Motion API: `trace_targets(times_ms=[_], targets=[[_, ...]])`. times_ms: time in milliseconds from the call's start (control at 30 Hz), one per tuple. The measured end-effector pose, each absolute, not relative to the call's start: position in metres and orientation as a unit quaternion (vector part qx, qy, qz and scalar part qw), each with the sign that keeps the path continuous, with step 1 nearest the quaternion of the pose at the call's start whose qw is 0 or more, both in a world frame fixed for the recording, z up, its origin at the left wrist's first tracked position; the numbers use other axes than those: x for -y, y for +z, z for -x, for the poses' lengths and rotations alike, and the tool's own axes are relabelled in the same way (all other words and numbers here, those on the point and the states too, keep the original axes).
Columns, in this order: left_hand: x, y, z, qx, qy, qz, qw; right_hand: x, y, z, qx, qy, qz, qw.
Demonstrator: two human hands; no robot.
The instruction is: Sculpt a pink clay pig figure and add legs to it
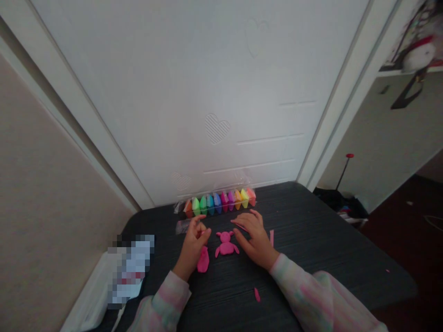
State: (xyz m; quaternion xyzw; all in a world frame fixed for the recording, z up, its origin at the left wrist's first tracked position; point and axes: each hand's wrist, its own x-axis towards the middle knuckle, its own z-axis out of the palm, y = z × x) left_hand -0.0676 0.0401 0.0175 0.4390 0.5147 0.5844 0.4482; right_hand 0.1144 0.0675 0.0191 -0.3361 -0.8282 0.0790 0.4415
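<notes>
A pink clay figure (227, 244) with a round head, ears and two arms lies on the dark table between my hands. My left hand (194, 244) is left of it, thumb and fingers drawn together; whatever is between them is too small to make out. Just below that hand lies a larger flattened lump of pink clay (203, 260). My right hand (255, 237) rests palm down on the figure's right, fingers stretched out and the thumb close to its head. Beneath its fingers shows part of a thin pink stick (240, 225).
Several coloured clay packs (217, 203) stand in a row at the table's back, against a white panel. A pink strip (272, 238) lies right of my right hand, a small clay piece (257, 295) nearer me. A white box (93, 290) sits at left.
</notes>
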Motion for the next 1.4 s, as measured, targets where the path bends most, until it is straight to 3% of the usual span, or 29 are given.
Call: trace_targets(times_ms=[167,633,1133,1400], targets=[[-0.045,0.029,0.046,-0.476,0.561,-0.457,0.500,-0.069,0.030,-0.100,0.850,0.080,0.279,0.440],[-0.040,0.024,0.035,-0.562,0.522,-0.407,0.497,-0.068,0.010,-0.093,0.862,0.092,0.275,0.417],[-0.039,0.013,0.029,-0.435,0.573,-0.276,0.638,-0.068,0.005,-0.098,0.840,0.131,0.285,0.442],[-0.040,0.014,0.030,-0.405,0.590,-0.222,0.662,-0.068,0.006,-0.097,0.830,0.153,0.281,0.458]])
